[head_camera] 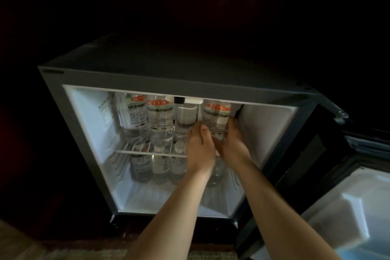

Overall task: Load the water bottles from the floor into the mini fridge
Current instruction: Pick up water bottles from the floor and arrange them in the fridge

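Looking down into an open mini fridge (168,74): dark cabinet, lit white interior, door (348,207) swung out to the right. On the upper wire shelf (135,151), a row of four clear bottles with red-and-white labels high on their bodies and their tops hidden under the cabinet's front edge. Three standing bottles (160,118) from the left wall to the middle, then the rightmost water bottle (216,117) near the right inner wall, its base at shelf level.

Reaching in from below with both forearms. Left grip (199,148) curled on the left side of that rightmost water bottle's lower part, thumb in front, fingertips slipped in beside the neighbouring bottle. Right grip (232,143) wrapped round its right side and base, close against the right wall. Both clasped on the one bottle, touching each other under it; some blur, so finer finger placement hard to tell.

Beneath the shelf, more lower bottles (147,167) lined up at the back of the bottom compartment, partly hidden behind the forearms. A strip of patterned carpet (21,245) along the lower left edge.
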